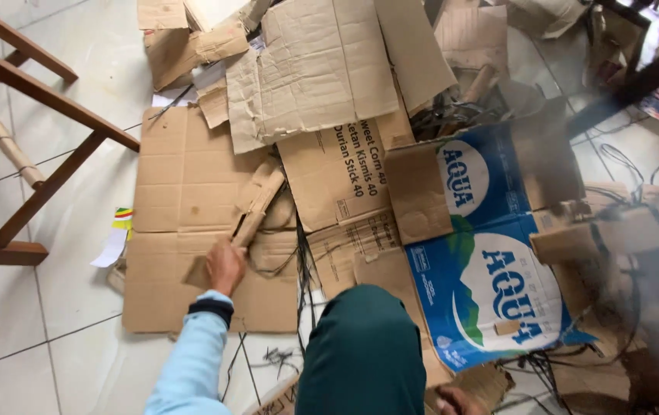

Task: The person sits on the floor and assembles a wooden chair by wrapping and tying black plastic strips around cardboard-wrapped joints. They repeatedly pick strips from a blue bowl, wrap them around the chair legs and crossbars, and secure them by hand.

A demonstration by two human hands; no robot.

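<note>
I see flattened cardboard spread over the white tiled floor. Biggest is a plain brown sheet, with a blue-and-white printed carton, opened flat, to its right. A tan panel with dark print lies between them.

My left hand is closed around the near end of a folded cardboard strip lying on the brown sheet. I judge it light, stiff along its length, easily creased and rough enough not to slip, so an end hold suits it.

My right hand is at the bottom edge; I cannot tell its grip. A small striped paper slip lies left of the sheet.
</note>
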